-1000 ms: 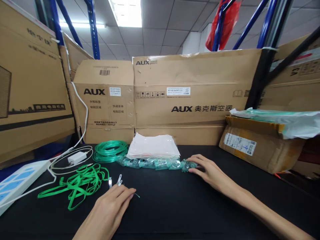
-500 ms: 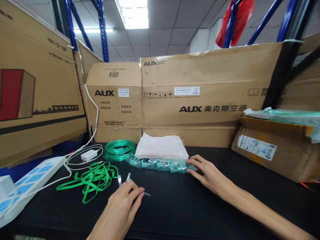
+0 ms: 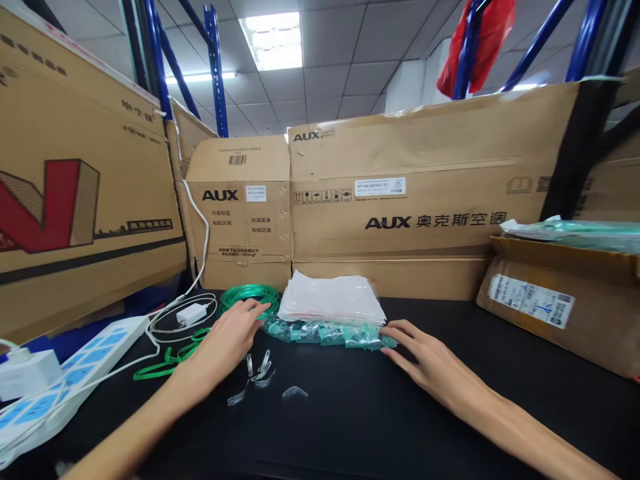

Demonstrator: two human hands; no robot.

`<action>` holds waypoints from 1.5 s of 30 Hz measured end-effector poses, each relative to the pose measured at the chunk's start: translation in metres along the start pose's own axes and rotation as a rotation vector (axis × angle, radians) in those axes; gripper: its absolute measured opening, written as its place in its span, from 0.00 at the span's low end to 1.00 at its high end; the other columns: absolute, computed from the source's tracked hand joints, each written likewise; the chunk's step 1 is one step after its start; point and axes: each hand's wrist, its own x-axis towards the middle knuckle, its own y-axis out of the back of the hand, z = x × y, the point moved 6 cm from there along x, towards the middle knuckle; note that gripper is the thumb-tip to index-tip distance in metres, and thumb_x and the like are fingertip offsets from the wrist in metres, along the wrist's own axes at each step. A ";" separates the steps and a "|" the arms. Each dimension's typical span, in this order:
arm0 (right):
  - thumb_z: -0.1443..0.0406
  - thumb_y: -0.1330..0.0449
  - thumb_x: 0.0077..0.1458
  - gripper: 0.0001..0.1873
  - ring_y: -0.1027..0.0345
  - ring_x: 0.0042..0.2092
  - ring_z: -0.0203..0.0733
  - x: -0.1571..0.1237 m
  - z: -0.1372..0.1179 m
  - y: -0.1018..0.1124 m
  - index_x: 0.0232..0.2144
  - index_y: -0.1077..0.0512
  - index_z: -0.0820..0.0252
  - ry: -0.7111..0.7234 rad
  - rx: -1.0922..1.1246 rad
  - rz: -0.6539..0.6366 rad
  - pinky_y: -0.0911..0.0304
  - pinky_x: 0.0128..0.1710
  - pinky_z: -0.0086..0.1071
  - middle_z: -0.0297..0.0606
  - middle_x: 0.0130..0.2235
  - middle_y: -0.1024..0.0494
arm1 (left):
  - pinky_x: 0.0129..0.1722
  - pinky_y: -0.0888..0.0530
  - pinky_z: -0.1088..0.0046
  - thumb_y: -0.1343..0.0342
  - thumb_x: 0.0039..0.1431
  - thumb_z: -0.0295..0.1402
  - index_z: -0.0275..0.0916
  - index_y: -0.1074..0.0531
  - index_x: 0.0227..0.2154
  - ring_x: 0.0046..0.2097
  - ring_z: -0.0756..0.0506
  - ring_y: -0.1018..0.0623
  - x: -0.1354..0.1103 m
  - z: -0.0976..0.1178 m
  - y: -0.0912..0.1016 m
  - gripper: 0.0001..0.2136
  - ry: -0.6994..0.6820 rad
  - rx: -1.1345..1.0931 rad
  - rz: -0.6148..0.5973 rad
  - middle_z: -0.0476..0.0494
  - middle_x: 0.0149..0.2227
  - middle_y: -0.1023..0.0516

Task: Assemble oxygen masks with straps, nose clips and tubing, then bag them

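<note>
Flanking one packet row (image 3: 333,333) — two hands (image 3: 239,328) (image 3: 419,347)

Glossy plastic packets (image 3: 333,334) on matt black tabletop (image 3: 350,420)

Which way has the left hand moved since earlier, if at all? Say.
Yes: forward and slightly left against the white papers; the left hand is now by the green tubing.

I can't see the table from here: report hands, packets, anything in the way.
Left hand near left end of packets; right hand at right end. Row runs along white sheets. Loose small pieces in front, apart from row.
</note>
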 end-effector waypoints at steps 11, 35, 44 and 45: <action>0.61 0.48 0.72 0.16 0.18 0.45 0.54 0.001 -0.009 0.002 0.53 0.24 0.56 0.021 0.010 -0.008 0.22 0.47 0.51 0.49 0.54 0.24 | 0.53 0.23 0.52 0.38 0.69 0.42 0.37 0.26 0.55 0.51 0.38 0.20 0.030 -0.040 -0.030 0.18 0.026 0.015 -0.212 0.39 0.51 0.20; 0.61 0.42 0.71 0.24 0.25 0.62 0.59 -0.036 -0.092 -0.006 0.67 0.32 0.47 0.098 0.070 0.013 0.27 0.60 0.56 0.46 0.67 0.28 | 0.58 0.27 0.62 0.36 0.66 0.48 0.44 0.23 0.59 0.58 0.37 0.23 -0.010 0.145 -0.005 0.22 -0.171 -0.398 -0.135 0.42 0.54 0.20; 0.59 0.39 0.69 0.22 0.24 0.60 0.53 -0.047 -0.093 -0.017 0.63 0.32 0.47 -0.115 0.368 -0.032 0.28 0.61 0.50 0.42 0.62 0.22 | 0.68 0.39 0.50 0.40 0.71 0.33 0.49 0.24 0.57 0.60 0.37 0.26 -0.068 0.091 -0.009 0.14 -0.061 -0.374 -0.084 0.45 0.55 0.23; 0.58 0.39 0.69 0.20 0.22 0.58 0.52 -0.044 -0.096 -0.014 0.61 0.31 0.48 -0.130 0.393 -0.039 0.26 0.59 0.47 0.41 0.60 0.20 | 0.68 0.39 0.51 0.42 0.72 0.31 0.48 0.23 0.53 0.58 0.38 0.24 -0.071 0.087 -0.010 0.11 -0.044 -0.373 -0.079 0.46 0.53 0.22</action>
